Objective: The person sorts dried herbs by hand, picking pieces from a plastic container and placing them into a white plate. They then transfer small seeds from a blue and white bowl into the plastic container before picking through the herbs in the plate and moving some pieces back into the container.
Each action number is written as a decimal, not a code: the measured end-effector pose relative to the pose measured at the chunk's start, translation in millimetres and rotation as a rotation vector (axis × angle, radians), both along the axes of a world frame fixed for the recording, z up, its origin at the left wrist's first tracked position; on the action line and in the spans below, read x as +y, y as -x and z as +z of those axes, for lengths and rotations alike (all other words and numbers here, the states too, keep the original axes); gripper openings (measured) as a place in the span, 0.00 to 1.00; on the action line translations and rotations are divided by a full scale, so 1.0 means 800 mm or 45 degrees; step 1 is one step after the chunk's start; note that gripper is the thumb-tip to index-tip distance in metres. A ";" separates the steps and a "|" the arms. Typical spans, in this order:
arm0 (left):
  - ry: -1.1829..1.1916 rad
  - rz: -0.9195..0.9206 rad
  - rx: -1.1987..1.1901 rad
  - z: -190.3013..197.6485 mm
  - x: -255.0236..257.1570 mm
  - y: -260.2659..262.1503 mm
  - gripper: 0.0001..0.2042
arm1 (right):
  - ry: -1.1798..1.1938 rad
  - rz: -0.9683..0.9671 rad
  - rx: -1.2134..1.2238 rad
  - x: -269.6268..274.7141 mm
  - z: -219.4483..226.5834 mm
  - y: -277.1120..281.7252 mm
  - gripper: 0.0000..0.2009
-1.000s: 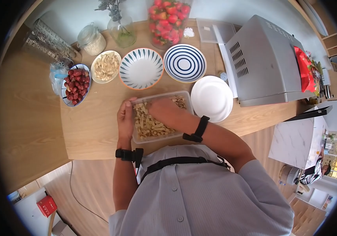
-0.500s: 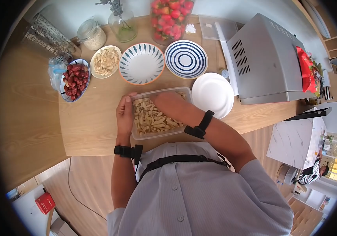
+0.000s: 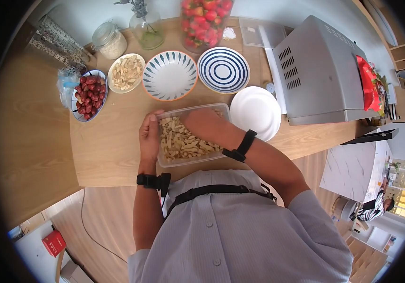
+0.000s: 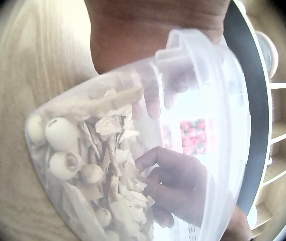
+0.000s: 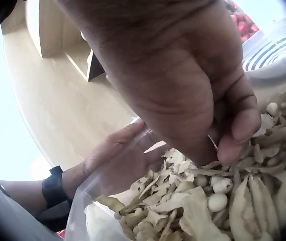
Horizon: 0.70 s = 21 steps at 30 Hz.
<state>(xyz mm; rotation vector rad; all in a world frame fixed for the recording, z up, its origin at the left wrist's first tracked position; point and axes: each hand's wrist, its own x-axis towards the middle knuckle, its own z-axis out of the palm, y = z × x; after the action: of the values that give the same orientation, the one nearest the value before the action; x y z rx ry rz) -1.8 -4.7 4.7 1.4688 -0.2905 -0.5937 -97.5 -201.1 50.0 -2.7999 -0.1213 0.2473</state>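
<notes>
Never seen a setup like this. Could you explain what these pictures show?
No machine here: a person's two bare hands are the grips. The widest view comes from a head-worn camera looking down; the closer two come from cameras on the wrists, where black straps show. The left wrist's camera looks through the wall of a clear tub; the right wrist's looks past the right grip into it.

On the wooden table, the tub holds dried pale pieces. Beyond it lie a dish of dark red fruit, a plate of similar pale pieces, a petal-patterned plate and a blue-ringed plate; a white plate sits to its right.

The left grip holds the tub's end; the right grip reaches in among the pieces, whether it pinches any is unclear.
</notes>
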 end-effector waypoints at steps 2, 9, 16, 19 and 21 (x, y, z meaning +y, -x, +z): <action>-0.015 0.002 0.013 -0.001 0.002 -0.001 0.18 | -0.029 0.007 0.001 0.000 0.002 -0.001 0.08; 0.028 0.006 -0.006 0.006 -0.001 0.002 0.18 | -0.343 0.112 -0.058 -0.025 0.028 0.019 0.07; -0.028 -0.003 -0.052 -0.005 0.001 -0.002 0.19 | -1.023 -0.287 -0.285 -0.052 0.072 0.000 0.10; -0.020 -0.011 -0.055 -0.007 0.001 -0.002 0.19 | -0.788 -0.265 -0.421 -0.064 0.048 -0.031 0.11; -0.006 -0.008 -0.031 -0.006 0.000 -0.003 0.19 | -0.680 -0.253 -0.487 -0.065 0.034 -0.042 0.11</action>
<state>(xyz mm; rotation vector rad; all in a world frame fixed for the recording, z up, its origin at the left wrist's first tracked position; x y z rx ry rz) 0.4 -4.8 0.1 1.4811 -0.3129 -0.5828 -63.9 -253.1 77.5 -2.2708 0.0059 -0.3261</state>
